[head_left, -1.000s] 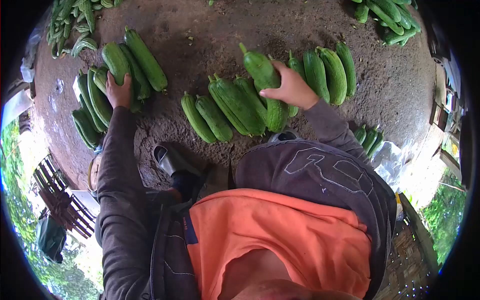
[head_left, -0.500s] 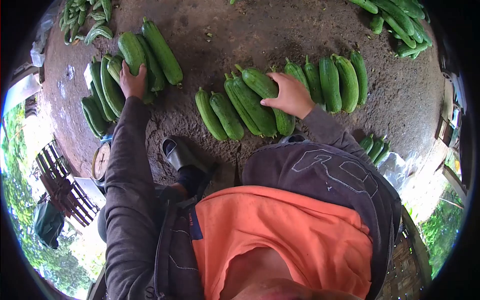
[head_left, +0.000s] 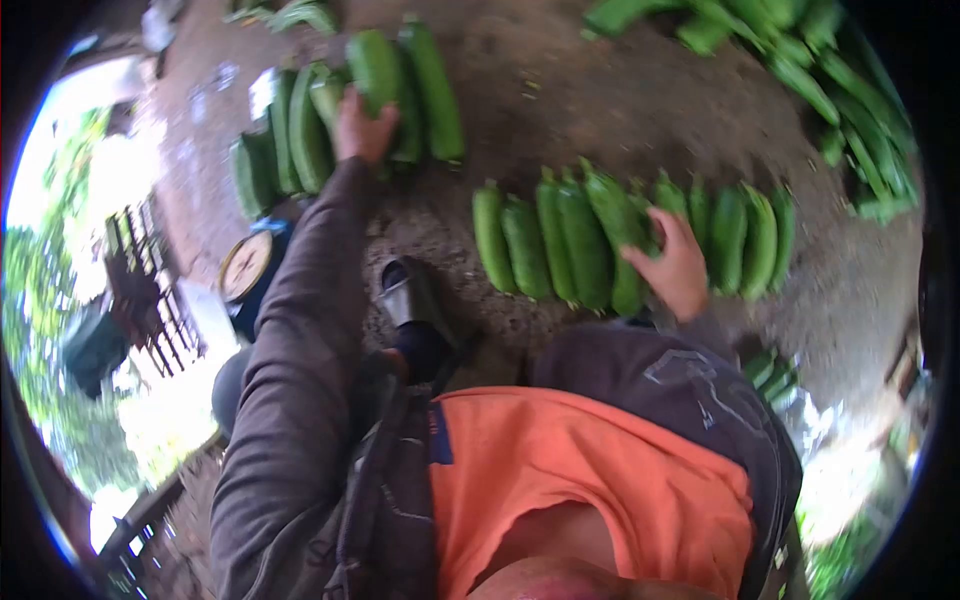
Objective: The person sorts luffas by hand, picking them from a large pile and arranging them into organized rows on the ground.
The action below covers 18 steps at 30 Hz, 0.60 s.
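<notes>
The view is motion-blurred. A row of several green cucumbers (head_left: pixel 560 245) lies side by side on the dirt ground (head_left: pixel 600 110). My right hand (head_left: pixel 675 268) rests flat on the row's right half with fingers spread, touching the cucumber (head_left: pixel 615 235) laid there. To the upper left lies a pile of cucumbers (head_left: pixel 295 140). My left hand (head_left: pixel 360 125) grips the near end of a thick cucumber (head_left: pixel 375 62) on that pile.
A round weighing scale (head_left: pixel 245 265) stands left of my sandalled foot (head_left: pixel 410 300). More cucumbers (head_left: pixel 800 60) are heaped at the top right, and a few small ones (head_left: pixel 770 372) lie by my right elbow. A wooden crate (head_left: pixel 150 290) is at the left.
My right hand has set the big cucumber down into the row and now lies loosely over it. The camera has swung, shifting everything right. My left hand stays on the pile.
</notes>
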### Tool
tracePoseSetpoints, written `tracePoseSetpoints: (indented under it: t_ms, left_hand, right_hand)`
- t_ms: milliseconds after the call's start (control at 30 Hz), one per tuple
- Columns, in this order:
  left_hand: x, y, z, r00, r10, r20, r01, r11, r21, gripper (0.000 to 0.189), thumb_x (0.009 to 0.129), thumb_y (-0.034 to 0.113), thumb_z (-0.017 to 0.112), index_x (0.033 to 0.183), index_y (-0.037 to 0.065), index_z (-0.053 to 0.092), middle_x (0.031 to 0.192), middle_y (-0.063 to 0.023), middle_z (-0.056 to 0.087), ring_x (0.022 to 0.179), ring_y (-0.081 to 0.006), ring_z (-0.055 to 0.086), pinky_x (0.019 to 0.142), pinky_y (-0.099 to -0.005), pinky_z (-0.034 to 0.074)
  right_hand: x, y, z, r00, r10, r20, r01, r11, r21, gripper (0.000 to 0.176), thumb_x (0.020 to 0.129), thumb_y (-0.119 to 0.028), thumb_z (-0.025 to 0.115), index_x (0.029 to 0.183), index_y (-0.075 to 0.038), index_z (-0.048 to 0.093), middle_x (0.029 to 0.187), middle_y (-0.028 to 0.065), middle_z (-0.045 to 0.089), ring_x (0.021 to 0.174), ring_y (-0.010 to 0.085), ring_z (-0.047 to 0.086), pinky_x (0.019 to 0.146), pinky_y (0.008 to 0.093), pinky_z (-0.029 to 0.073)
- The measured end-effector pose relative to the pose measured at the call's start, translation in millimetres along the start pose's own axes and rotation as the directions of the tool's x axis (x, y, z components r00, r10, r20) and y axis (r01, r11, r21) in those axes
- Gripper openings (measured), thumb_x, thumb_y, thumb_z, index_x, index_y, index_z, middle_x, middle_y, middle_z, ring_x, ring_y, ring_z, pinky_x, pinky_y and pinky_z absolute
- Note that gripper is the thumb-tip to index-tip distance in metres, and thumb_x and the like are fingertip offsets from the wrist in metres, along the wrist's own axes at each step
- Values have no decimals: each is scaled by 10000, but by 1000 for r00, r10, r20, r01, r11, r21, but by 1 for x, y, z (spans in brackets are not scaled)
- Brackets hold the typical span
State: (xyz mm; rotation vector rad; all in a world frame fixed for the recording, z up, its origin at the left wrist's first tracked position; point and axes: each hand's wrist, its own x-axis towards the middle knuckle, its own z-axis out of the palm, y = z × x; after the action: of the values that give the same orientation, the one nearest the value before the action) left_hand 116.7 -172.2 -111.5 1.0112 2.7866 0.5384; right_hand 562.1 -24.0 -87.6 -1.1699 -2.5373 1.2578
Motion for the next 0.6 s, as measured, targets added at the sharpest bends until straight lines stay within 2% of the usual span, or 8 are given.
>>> tracePoseSetpoints:
  t_ms: [100, 233, 300, 367, 400, 433, 500, 600]
  left_hand:
    - [2, -12, 11, 997, -5, -76, 8, 999, 36, 813, 696, 350, 679, 1330, -44, 355, 1231, -272, 472, 1141, -389, 477, 972, -419, 393]
    - [-13, 19, -7, 923, 230, -310, -185, 968, 167, 827, 691, 277, 701, 1348, -19, 296, 1314, -223, 390, 1210, -387, 377, 1010, -443, 327]
    - [-21, 56, -24, 900, 338, -275, -322, 941, 103, 615, 705, 251, 690, 1227, 8, 472, 1164, -189, 524, 1116, -350, 471, 951, -438, 376]
    - [-31, 105, -27, 942, 334, -29, -334, 928, -165, 412, 717, 240, 694, 1058, 29, 597, 947, -160, 608, 985, -318, 554, 866, -421, 431]
    - [-43, 138, -31, 948, 239, 211, -118, 877, -465, 376, 751, 287, 703, 982, -1, 631, 863, -154, 640, 960, -262, 591, 848, -373, 460]
    - [-63, 170, -39, 880, 180, 439, 204, 692, -693, 435, 799, 292, 691, 1092, -11, 585, 1072, -163, 609, 1055, -218, 553, 906, -342, 435]
    - [-89, 212, -28, 790, 424, 442, 341, 295, -892, 670, 816, 317, 691, 1288, -35, 372, 1182, -156, 533, 1101, -214, 515, 947, -349, 421]
    - [-85, 208, -52, 904, 237, 357, 248, 392, -886, 656, 808, 310, 696, 1264, -47, 387, 1141, -145, 554, 1062, -203, 541, 925, -340, 443]
  right_hand:
    - [-18, -4, 20, 1000, 23, 15, -20, 983, -180, 756, 640, -376, 770, 1244, -77, 427, 1136, 181, 509, 987, 377, 549, 804, 427, 466]
    - [-8, 9, 13, 999, -24, 31, 26, 998, -64, 601, 686, -217, 713, 1202, -12, 483, 1114, 184, 554, 1006, 315, 571, 862, 386, 454]
    - [5, 19, -5, 980, 110, 165, -160, 932, 326, 513, 722, -154, 679, 1175, 16, 510, 1109, 167, 578, 1012, 227, 568, 888, 340, 436]
    - [28, -8, -28, 992, 26, 123, -89, 834, 545, 503, 773, -123, 645, 1214, 34, 462, 1102, 148, 570, 994, 212, 559, 885, 329, 432]
    - [43, -26, -37, 994, 13, 112, -67, 865, 497, 530, 777, -139, 651, 1233, 32, 442, 1094, 148, 571, 997, 211, 558, 886, 330, 433]
    - [58, -42, -41, 995, 3, 101, -47, 894, 445, 558, 782, -154, 657, 1253, 31, 421, 1087, 147, 571, 1001, 211, 557, 887, 331, 434]
    - [84, -78, -31, 980, -174, 99, 120, 907, 404, 629, 769, -168, 676, 1294, 21, 387, 1129, 152, 545, 1031, 219, 547, 879, 325, 441]
    - [87, -133, -37, 923, -349, 163, 260, 877, 404, 690, 750, -157, 684, 1344, -25, 360, 1233, 143, 481, 1086, 232, 526, 872, 341, 448]
